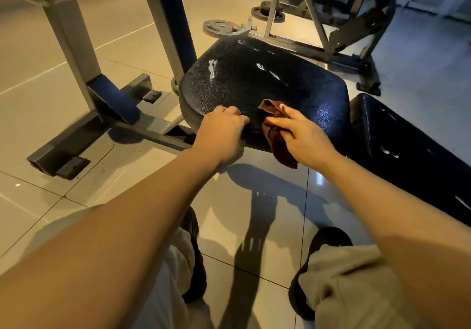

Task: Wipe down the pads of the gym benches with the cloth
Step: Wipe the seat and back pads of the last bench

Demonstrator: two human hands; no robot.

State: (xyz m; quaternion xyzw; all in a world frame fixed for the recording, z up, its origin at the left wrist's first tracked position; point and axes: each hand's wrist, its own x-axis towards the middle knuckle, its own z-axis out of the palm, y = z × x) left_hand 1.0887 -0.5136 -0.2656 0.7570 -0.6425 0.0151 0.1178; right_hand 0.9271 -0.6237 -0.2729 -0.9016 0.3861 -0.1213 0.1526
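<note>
A black, shiny seat pad (254,78) of a gym bench fills the middle of the view. My left hand (221,132) grips its near edge with curled fingers. My right hand (298,132) holds a dark brown cloth (274,134) against the pad's near edge, thumb and fingers pinching it. Part of the cloth hangs below the pad. Wet streaks glint on the pad's far half.
A second black pad (407,150) lies low to the right. The bench's grey and blue frame (107,94) stands on the tiled floor at left. Weight plates (219,26) and another machine's frame (339,22) are behind. My legs and shoes are below.
</note>
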